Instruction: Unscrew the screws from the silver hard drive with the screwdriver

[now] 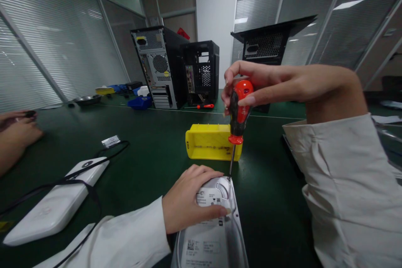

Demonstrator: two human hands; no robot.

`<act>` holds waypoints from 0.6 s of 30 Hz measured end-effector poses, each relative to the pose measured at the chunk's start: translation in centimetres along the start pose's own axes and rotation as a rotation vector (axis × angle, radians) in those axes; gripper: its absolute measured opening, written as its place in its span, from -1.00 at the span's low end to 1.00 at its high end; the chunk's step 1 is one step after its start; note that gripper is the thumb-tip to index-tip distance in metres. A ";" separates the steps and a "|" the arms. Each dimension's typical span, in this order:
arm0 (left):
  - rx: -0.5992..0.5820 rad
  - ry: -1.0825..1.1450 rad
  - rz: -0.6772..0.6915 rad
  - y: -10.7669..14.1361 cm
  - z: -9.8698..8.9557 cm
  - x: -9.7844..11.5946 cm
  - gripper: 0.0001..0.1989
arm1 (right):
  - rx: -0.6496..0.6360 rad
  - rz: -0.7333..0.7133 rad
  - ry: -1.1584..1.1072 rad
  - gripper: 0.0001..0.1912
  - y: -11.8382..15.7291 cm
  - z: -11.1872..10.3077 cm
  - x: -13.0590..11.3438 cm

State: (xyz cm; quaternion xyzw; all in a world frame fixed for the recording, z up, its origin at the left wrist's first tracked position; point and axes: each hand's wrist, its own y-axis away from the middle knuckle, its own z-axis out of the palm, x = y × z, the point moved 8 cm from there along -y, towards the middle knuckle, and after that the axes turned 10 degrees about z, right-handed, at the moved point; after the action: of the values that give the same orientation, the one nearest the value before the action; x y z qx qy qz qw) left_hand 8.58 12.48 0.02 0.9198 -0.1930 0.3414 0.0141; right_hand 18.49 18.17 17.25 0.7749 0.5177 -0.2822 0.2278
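My right hand (266,86) is wrapped round the handle of a red and black screwdriver (240,109), held nearly upright. The screwdriver's tip meets the far right corner of a silver hard drive (204,238) with a white label. My left hand (194,201) grips the drive's far end, fingers over the far left edge and thumb across the label. Just beyond the drive, a yellow bin (209,142) lies with its opening towards me, small dark bits inside; the screwdriver covers part of its right side.
A white power bank (59,201) with black cables lies at left, near another person's hands (19,134). Computer cases (176,67) stand at the back, with a second screwdriver (205,106) and a blue bin (140,102) before them. A metal dish (88,99) sits back left.
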 end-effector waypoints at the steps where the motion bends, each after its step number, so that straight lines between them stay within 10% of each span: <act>1: -0.002 0.006 -0.012 0.0 0.0 0.0 -0.40 | -0.005 0.000 0.002 -0.60 0.0 0.0 0.0; 18: -0.006 0.001 0.012 -0.3 0.0 0.3 -0.40 | 0.102 -0.061 0.310 -0.66 -1.2 -1.0 -0.6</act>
State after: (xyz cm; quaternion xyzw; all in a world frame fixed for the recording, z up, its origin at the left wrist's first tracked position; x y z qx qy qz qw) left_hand 8.89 12.65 0.24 0.9184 -0.1995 0.3414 0.0149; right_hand 17.44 18.85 18.29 0.8035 0.5551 -0.1918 0.0967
